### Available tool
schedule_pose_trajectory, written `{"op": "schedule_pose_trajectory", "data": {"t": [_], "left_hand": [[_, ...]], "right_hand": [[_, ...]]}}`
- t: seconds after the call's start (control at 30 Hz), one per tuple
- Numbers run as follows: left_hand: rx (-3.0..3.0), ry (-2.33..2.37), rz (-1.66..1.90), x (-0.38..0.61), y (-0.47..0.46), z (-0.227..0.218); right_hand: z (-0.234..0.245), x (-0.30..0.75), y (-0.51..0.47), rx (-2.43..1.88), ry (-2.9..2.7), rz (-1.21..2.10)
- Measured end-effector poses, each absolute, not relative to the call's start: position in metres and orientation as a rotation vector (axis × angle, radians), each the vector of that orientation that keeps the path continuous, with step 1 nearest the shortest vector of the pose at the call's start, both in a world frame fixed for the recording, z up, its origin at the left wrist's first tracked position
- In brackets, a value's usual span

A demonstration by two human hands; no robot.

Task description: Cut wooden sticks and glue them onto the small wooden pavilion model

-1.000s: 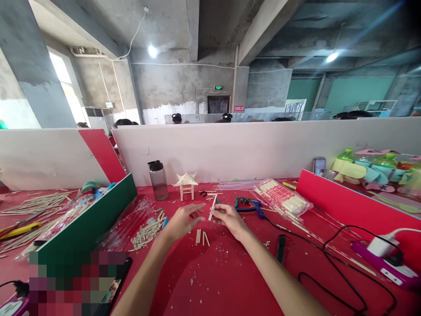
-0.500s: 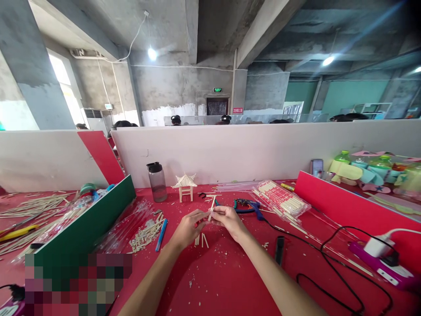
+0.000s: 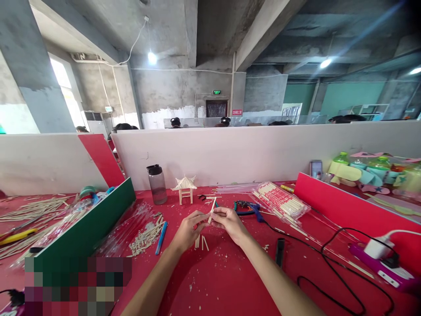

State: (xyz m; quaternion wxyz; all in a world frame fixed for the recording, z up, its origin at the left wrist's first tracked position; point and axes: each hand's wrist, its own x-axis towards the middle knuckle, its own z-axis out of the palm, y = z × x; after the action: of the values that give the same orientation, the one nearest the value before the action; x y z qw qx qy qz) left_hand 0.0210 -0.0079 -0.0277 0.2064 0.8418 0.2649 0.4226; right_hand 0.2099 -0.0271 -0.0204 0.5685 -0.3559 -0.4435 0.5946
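Note:
Both of my hands meet over the red table (image 3: 230, 281). A thin wooden stick (image 3: 212, 208) stands tilted between them. My right hand (image 3: 228, 224) pinches the stick near its lower end. My left hand (image 3: 188, 229) has its fingertips closed against the same stick from the left. A few short cut sticks (image 3: 201, 242) lie on the table just below my hands. Behind them stands a small pavilion model (image 3: 186, 188) built of sticks.
A dark water bottle (image 3: 157, 184) stands by the white partition. Blue pliers (image 3: 248, 207), a bag of chopsticks (image 3: 282, 202), a blue pen (image 3: 161, 237) and a pile of stick pieces (image 3: 144, 238) lie around. Black cables (image 3: 332, 263) and a power strip (image 3: 383, 260) lie right.
My left hand, open and apart a second ago, has moved right and closed its fingertips on the stick held by my right hand. The view has tilted slightly.

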Motion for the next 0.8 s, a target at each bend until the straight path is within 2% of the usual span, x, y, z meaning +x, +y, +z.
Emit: {"op": "schedule_pose_trajectory", "data": {"t": [0.8], "left_hand": [[2.646,0.81,1.056,0.0159,-0.0158,-0.022]], "right_hand": [[-0.0165,0.2081,-0.0262,-0.854,-1.067,1.34]]}}
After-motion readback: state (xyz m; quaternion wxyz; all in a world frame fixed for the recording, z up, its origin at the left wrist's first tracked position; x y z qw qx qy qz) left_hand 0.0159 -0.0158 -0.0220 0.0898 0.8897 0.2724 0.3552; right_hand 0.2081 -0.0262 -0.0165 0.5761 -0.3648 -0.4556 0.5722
